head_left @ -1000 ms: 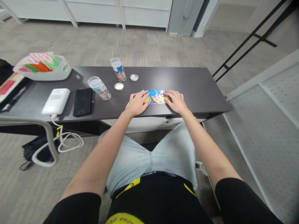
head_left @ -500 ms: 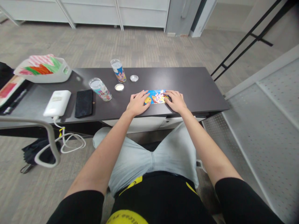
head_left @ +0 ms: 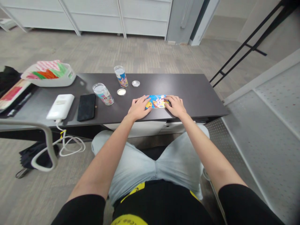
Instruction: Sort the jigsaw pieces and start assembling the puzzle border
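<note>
A small colourful cartoon picture sheet [head_left: 157, 102], mostly blue with yellow and pink, lies flat near the front edge of the dark table [head_left: 182, 89]. My left hand [head_left: 140, 107] rests on its left end with the fingers stretched out. On the right end lie the spread fingers of my right hand [head_left: 176, 105]. Both palms face down, and the sheet's two ends are partly hidden under them. Left of my hands stand two clear cylindrical containers with cartoon prints, a nearer one [head_left: 106, 97] and a farther one [head_left: 122, 80]. Two round lids, one whitish [head_left: 121, 92] and one silvery [head_left: 135, 83], lie beside them.
A black phone [head_left: 86, 107] and a white power bank [head_left: 60, 107] with a cable lie to the left. Behind them sits a white basket [head_left: 52, 82] of colourful strips. Perforated panels [head_left: 264, 131] stand at the right, and a black umbrella [head_left: 38, 156] is on the floor.
The camera view has shifted slightly, so the table appears a bit lower. My right knee has moved outward. Both hands stay on the picture sheet.
</note>
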Tool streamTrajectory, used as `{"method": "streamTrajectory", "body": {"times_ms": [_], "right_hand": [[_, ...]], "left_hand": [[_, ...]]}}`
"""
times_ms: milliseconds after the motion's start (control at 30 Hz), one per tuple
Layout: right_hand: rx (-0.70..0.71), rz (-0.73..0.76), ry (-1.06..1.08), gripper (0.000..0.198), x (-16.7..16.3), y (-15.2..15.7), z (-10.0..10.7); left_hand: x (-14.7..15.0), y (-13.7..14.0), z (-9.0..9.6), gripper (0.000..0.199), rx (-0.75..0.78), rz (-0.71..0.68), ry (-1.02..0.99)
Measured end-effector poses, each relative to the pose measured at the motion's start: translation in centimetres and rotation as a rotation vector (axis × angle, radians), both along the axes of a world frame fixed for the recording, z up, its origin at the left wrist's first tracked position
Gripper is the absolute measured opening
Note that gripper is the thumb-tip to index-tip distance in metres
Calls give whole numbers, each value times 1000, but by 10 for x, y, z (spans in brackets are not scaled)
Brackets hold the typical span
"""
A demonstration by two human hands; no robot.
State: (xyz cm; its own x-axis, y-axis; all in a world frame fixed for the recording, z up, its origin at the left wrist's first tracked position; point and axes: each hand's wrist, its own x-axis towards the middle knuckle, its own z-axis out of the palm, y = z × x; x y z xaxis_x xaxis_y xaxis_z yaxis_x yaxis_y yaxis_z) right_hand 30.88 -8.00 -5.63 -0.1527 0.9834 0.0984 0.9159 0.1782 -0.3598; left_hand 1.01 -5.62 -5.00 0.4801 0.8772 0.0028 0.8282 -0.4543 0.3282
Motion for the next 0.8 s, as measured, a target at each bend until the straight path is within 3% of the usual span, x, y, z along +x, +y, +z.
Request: {"method": "streamTrajectory", "body": {"times_ms": [333,533,800], "right_hand": [[-2,-12,41,55,2,14,-3],[-3,-1,50,55,12,42,-5],[22,-38,57,55,34,107,-12]], "left_hand": [[4,9,9,78,0,79,49],[4,40,7,77,7,76,38],[8,98,-6,75,63,92,-34]]}}
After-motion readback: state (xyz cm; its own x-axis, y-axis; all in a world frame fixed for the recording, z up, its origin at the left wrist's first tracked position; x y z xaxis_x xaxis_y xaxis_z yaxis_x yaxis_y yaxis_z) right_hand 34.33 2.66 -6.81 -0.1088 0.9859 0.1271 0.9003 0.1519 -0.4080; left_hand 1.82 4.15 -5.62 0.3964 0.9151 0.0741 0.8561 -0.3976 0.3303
